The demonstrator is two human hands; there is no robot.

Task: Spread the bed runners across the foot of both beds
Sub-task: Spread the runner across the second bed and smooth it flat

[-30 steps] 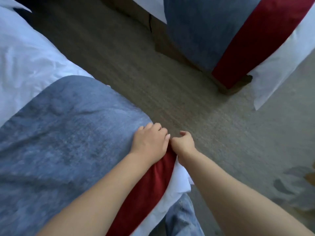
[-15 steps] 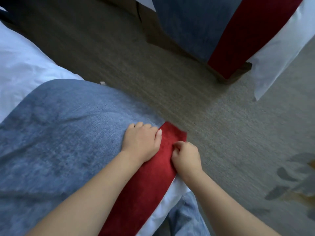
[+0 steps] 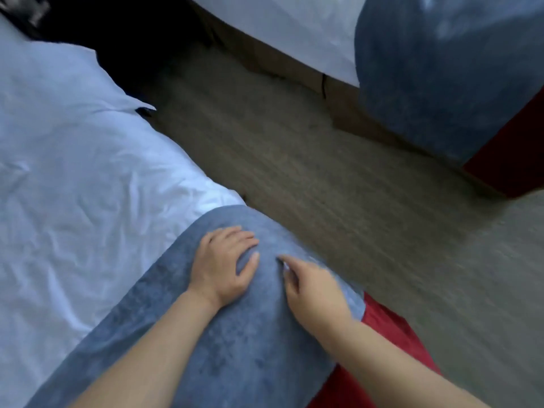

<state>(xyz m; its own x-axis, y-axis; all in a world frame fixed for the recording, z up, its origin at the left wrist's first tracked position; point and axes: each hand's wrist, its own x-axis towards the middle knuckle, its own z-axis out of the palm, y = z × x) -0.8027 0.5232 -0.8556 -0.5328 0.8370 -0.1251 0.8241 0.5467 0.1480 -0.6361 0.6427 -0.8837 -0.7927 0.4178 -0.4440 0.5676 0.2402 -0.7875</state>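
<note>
Here the near bed [image 3: 73, 187] fills the left side, covered in a white sheet that is creased and rumpled. Across its foot lies the bed runner [image 3: 235, 343], a broad band of blue-grey cloth with a soft, mottled, velvety nap. It bends over the rounded corner of the mattress and hangs down the side toward the floor. Along its lower right edge runs a red stripe [image 3: 391, 334] of the same plush cloth.

The left hand [image 3: 222, 266] rests palm down on the blue cloth near the corner, fingers spread and slightly curled, pressing a small fold up between thumb and forefinger. The right hand [image 3: 315, 293] lies just beside it on the same cloth, fingers loosely bent and apart, forefinger pointing toward the left thumb; it is blurred, and I cannot tell whether it pinches any cloth. The two hands are close but not touching. Both forearms are bare.

The floor [image 3: 323, 178] between the beds is a grey-brown carpet with a fine ribbed weave. At upper right stands the second bed [image 3: 294, 30], with a white sheet over a brown base. A second runner [image 3: 441, 78] of the same blue-grey cloth is draped over its corner, with a dark red band [image 3: 515, 160] at its lower edge.
</note>
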